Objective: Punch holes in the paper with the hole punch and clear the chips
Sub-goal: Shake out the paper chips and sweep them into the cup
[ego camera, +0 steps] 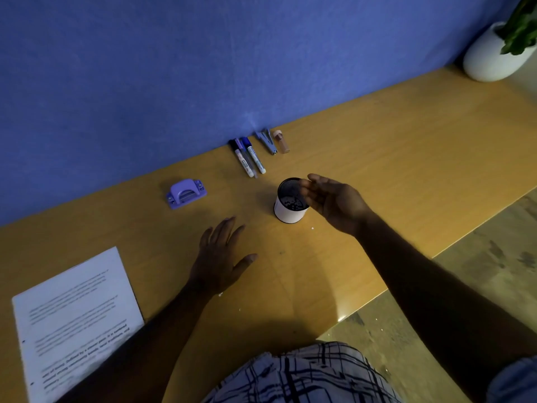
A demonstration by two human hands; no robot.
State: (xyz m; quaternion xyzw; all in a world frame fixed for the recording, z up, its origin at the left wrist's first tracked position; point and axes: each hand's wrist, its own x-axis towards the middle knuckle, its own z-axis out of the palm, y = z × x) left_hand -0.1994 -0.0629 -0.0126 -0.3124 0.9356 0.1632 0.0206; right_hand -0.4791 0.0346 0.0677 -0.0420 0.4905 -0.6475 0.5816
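Where the worktop [392,170] edge runs nearest, checked cloth [305,376] fills the bottom of the view. At near left lies the paper [78,315], flat and turned at an angle, with two small holes showing along its left edge; its print is too blurred to read. Right of it the left hand [218,257] rests palm down on the worktop, fingers [223,228] straight and spread, holding nothing. A few white chips [220,294] lie loose by its wrist and near the cup.

Farther on, mid-worktop, stands a white cup [286,212] with a dark mesh inside and pale chips at its bottom. The right hand [334,202] hovers at the cup's right rim, fingers loosely bent and apart, with nothing seen in them; whether it touches the rim I cannot tell.

Left of the cup, well apart, sits the purple punch [186,193]. Against the blue wall [145,68] lie markers [250,159], their labels too small to read, then a staple remover [266,140] and a small tube [282,141]. At far right stands a white plant pot [488,56].
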